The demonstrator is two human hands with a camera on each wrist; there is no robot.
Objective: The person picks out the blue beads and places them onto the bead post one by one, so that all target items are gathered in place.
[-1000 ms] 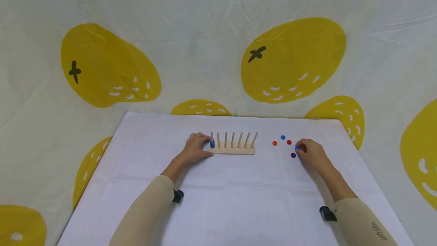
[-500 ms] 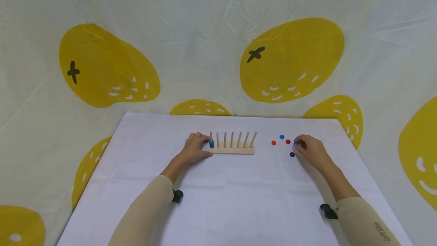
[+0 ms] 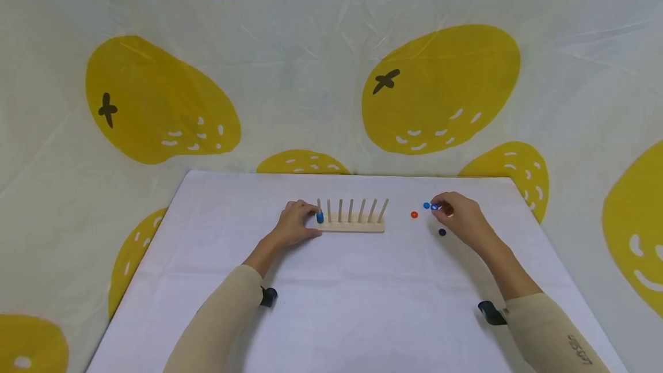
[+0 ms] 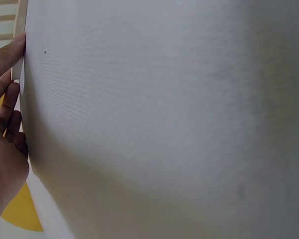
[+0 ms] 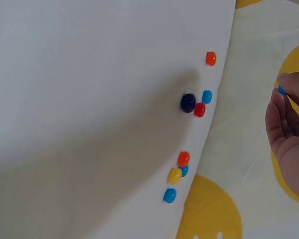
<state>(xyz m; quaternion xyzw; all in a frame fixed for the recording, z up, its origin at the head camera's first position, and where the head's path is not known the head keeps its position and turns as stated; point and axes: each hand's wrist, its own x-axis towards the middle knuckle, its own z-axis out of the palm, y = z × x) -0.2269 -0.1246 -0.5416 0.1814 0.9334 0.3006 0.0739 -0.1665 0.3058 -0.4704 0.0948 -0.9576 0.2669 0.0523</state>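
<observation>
A pale wooden peg board (image 3: 357, 227) with a row of upright pegs stands toward the back of the table. Blue beads (image 3: 320, 217) are stacked on its leftmost peg. My left hand (image 3: 295, 224) grips the board's left end, thumb at the front edge; the left wrist view shows its fingers (image 4: 7, 57) against the board's side. Raised over the loose beads, my right hand (image 3: 461, 214) pinches a blue bead (image 3: 434, 207) between thumb and fingertips. In the right wrist view that bead (image 5: 281, 90) is mostly covered by the fingers.
Near the right hand lie an orange bead (image 3: 414, 214), another blue bead (image 3: 427, 205) and a dark purple bead (image 3: 442, 232). The right wrist view also has a red bead (image 5: 200, 110), a yellow bead (image 5: 175, 176) and several more. A white cloth (image 3: 362, 304) covers the table.
My right hand has lifted the blue bead and moved left and toward the back, now covering the red bead in the head view. The left hand stays at the board.
</observation>
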